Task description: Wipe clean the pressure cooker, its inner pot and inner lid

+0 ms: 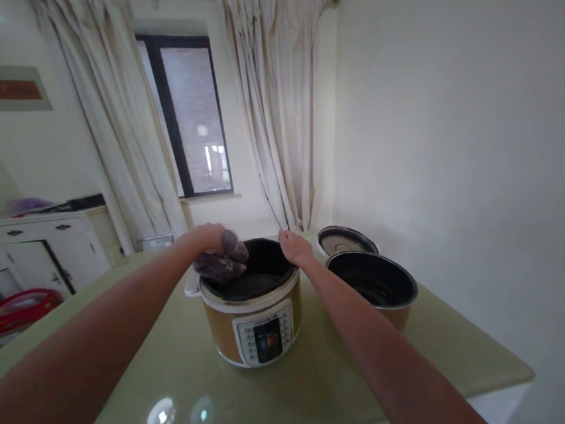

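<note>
A gold and white electric pressure cooker (221, 324) stands on the pale green tabletop with its lid off and its dark inside showing. My left hand (210, 239) grips a dark grey patterned cloth (220, 264), bunched up at the left inner wall of the cooker. On the right side of the rim, my right hand (293, 247) is closed over the edge. To the right of the cooker sits a black inner pot (399, 281), partly hidden by my right forearm. Behind that pot lies a round lid (347, 238) with a metal rim.
The glossy green table (180, 395) ends at a rounded right corner near a white wall (457, 155). Beyond it are a window (193, 114) and cream curtains (281, 92). At the left stand a white cabinet (66, 246) and a red plastic item (26, 303).
</note>
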The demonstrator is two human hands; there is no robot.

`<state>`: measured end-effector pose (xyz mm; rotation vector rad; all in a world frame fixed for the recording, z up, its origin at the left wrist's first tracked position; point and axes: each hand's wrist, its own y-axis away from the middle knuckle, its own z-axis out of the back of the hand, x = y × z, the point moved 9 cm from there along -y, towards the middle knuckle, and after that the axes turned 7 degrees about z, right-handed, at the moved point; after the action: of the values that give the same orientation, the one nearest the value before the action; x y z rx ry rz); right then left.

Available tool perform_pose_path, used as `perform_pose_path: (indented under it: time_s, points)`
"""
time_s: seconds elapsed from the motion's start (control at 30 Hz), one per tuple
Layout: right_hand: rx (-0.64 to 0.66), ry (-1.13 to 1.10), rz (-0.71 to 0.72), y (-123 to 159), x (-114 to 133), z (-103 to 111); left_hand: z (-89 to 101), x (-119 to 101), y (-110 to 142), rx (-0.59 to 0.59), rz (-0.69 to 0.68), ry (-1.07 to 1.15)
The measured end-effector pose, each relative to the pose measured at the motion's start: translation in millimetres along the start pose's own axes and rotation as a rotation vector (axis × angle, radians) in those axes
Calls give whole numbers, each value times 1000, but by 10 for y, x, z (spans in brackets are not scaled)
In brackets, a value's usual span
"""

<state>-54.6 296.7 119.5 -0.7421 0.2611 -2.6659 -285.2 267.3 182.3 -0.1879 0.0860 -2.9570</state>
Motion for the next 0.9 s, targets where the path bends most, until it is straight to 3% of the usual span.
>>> perform_pose_path:
  time_s: [0.1, 0.27, 0.37, 0.47, 0.6, 0.67, 0.77, 0.9]
  points:
    - [-3, -7, 4, -6, -3, -9, -15, 47, -40, 89, -10, -50]
    - [-22, -76, -12, -5, -40, -16, -3, -44, -149, -57, 58, -42]
    - [-41, -112, -40, 2, -74, -12, -27, -179, -253, -140, 128, 76]
    - [-52, -124, -42, 4, -75, -3, -22, -530, -374, -199, 103, 250]
    - [-102, -153, -110, 24, -133, 43, -4, -1282, -471, -152, -154, 309]
    - [-122, -166, -134, 40, -157, 61, -4, -1459, -481, -130, -210, 288]
    - [-115, -164, -122, 56, -152, 56, -80, -1346, -457, -106, -191, 232]
    - [-110, -159, -84, 70, -128, 48, -257, -781, -348, -90, -83, 134]
